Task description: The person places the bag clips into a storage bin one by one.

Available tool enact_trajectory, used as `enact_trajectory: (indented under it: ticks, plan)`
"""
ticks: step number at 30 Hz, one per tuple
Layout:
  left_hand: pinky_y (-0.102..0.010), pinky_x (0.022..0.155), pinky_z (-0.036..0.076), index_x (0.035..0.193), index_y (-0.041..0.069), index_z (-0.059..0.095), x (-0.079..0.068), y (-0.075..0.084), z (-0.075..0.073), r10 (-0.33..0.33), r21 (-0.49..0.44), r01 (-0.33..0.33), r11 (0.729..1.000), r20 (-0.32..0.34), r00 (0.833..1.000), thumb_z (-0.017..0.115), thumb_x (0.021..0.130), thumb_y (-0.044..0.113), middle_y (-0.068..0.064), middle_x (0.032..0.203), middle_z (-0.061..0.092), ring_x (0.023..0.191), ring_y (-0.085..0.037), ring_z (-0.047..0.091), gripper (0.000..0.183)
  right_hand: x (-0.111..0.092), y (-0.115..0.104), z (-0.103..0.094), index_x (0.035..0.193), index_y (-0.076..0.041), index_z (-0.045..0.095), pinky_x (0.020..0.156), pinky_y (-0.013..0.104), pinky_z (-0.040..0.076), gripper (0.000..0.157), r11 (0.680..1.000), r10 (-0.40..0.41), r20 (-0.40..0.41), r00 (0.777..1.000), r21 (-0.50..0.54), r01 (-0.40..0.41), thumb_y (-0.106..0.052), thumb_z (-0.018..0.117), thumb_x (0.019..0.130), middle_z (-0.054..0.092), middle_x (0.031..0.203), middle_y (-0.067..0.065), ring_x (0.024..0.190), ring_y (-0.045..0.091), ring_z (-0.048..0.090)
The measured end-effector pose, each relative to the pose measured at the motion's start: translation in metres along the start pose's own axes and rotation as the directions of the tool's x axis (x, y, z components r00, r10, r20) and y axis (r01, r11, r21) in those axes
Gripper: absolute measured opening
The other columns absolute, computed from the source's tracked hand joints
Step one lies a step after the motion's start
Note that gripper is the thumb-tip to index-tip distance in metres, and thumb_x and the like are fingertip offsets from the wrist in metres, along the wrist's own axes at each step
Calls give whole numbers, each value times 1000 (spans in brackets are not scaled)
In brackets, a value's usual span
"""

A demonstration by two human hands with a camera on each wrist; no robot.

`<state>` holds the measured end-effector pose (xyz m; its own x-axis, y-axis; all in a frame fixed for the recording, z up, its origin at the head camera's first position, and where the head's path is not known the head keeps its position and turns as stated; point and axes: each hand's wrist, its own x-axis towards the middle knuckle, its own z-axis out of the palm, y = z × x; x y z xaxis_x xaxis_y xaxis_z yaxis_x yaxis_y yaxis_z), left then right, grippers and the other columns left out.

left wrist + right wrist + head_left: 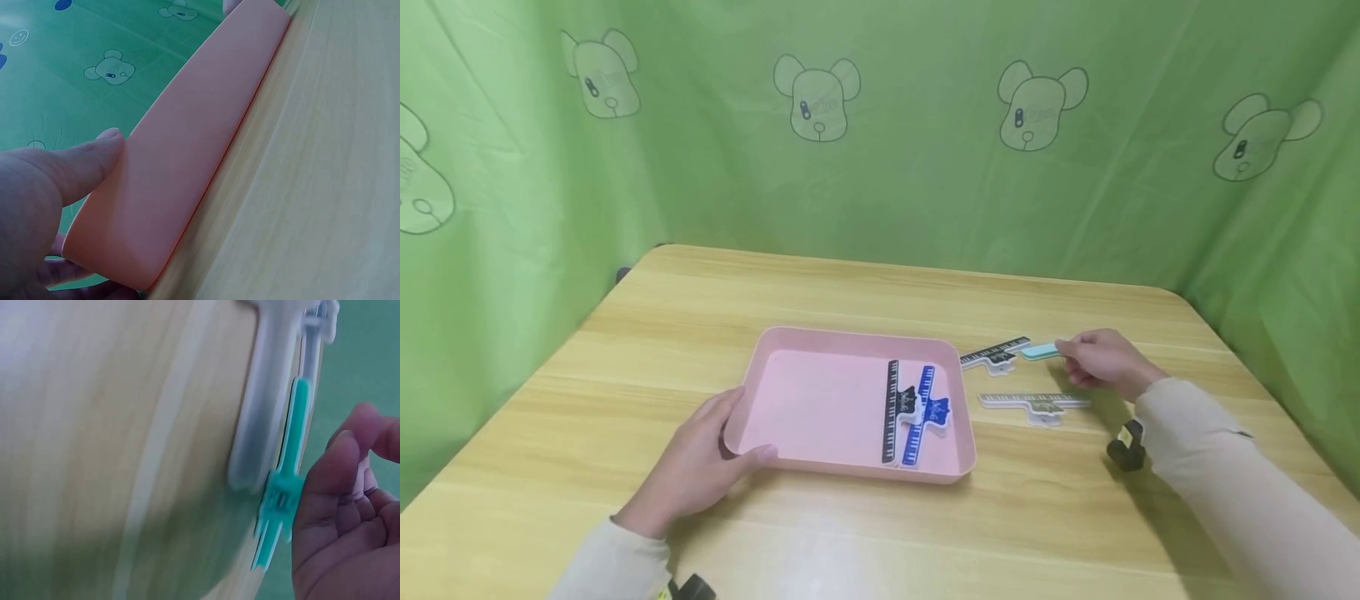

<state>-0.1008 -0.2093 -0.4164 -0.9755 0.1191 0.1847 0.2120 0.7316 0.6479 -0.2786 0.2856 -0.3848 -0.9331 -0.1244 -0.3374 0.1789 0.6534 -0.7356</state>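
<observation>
My left hand [696, 458] grips the near left corner of a pink tray [842, 337], thumb along the front wall and fingers round the side. Inside the tray's right end lie a black music clip [891, 412] and a blue music clip [936, 412], both with piano-key bars. To the right of the tray, my right hand [1105, 360] pinches a teal music clip [1041, 351]. In the right wrist view the middle of this teal clip [282, 495] runs behind the thumb, which hides the contact.
Beside the tray's right wall lie another black clip [997, 357] and a white-and-grey clip [1036, 402]. They rest on a wood-grain table [850, 542]. A green curtain [917, 183] with bear drawings hangs round the table's back and sides.
</observation>
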Motion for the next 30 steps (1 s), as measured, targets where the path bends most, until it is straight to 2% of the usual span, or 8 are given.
enact_trajectory:
  ticks: [7,16,20,30]
  plan:
    - [-61,104,34,144,-7,37,1,-1,0,-8,1,8,1000,3,1000,74,83,45,-24,142,45,128,-44,43,89,4,13,-9,97,5,54,63,25,54,31,1000,11,-25,1000,20,-11,-24,48,101,58,79,2,67,10,58]
    - [-62,105,32,145,-6,36,-2,-1,-3,-42,8,42,999,11,999,73,83,47,-24,144,43,130,-44,41,90,8,20,-7,105,5,54,64,24,54,33,998,49,-29,998,52,-47,-28,48,102,58,80,0,68,10,58]
    - [-62,105,32,146,-5,36,-2,-1,-2,-42,18,42,999,10,999,73,83,48,-23,144,43,130,-44,40,90,8,19,-5,100,3,55,62,24,54,31,996,68,-29,997,55,-66,-27,48,102,57,79,0,67,9,57]
    - [-62,105,33,145,-5,36,-1,-1,1,-38,16,38,999,8,999,73,82,48,-23,144,43,130,-43,41,90,6,22,-8,96,-3,55,61,22,53,25,978,132,4,991,163,-131,-25,48,101,57,76,-3,63,7,57]
